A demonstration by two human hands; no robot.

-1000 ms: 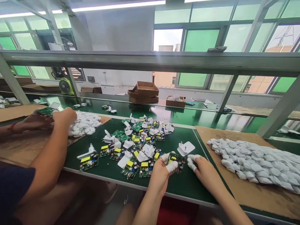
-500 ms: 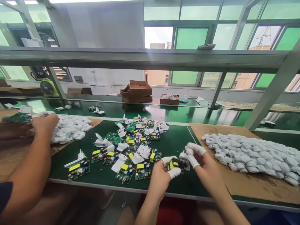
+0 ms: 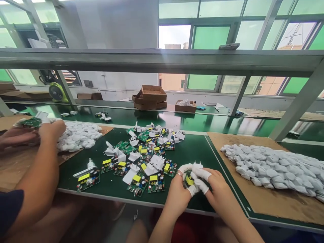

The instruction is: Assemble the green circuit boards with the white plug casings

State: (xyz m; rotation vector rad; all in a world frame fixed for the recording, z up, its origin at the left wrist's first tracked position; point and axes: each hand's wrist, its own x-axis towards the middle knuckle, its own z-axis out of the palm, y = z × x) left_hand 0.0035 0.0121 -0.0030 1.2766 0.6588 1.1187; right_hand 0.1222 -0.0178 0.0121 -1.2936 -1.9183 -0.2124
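Observation:
Close to the table's front edge, my left hand (image 3: 180,187) is closed on a small circuit board (image 3: 189,181) with a yellow-wrapped transformer. White finger cots cover the tips of its thumb and fingers. Meeting it from the right, my right hand (image 3: 214,184) pinches a white plug piece (image 3: 197,165) with its prongs up, against the board's end. My fingers hide most of the join between the two parts. Left of my hands lies a heap of circuit boards (image 3: 136,179) with white plug parts attached to or resting among them.
White rounded housings (image 3: 275,168) are piled on cardboard (image 3: 255,199) at right. At left, a co-worker's hands (image 3: 52,130) hold another board beside more white housings (image 3: 81,135). Brown boxes (image 3: 152,98) stand beyond the belt (image 3: 121,116). A metal beam (image 3: 126,62) crosses above the table.
My hands have come closer together, bringing the white plug piece upright against the board. The co-worker's hands have shifted slightly right, and the whole view has swung a little left.

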